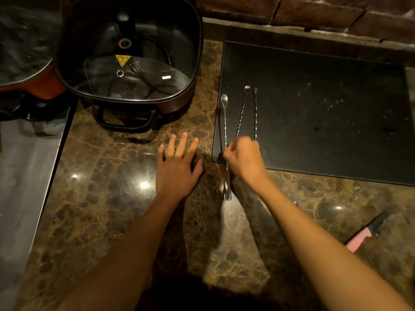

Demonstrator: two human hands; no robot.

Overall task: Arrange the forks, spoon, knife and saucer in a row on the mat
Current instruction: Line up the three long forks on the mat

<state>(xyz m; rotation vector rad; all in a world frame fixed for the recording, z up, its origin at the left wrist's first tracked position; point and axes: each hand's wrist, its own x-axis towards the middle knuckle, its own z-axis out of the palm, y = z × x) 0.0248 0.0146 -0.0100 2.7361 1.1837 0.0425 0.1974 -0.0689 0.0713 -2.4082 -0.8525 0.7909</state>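
mat (325,113) right of pot (130,52) | three utensils (240,113) on mat's left | knife (366,234) before mat

Your counter (112,198) is polished brown marble, glossy with lamp glare. Your mat (325,97) is black, matt, leather-like, stitched at the edge. The three long utensils (240,117) are bright metal with twisted stems. The knife (368,234) has a pink plastic-looking handle. The pot lid (125,63) is clear glass; the wall (314,10) is rough brick.
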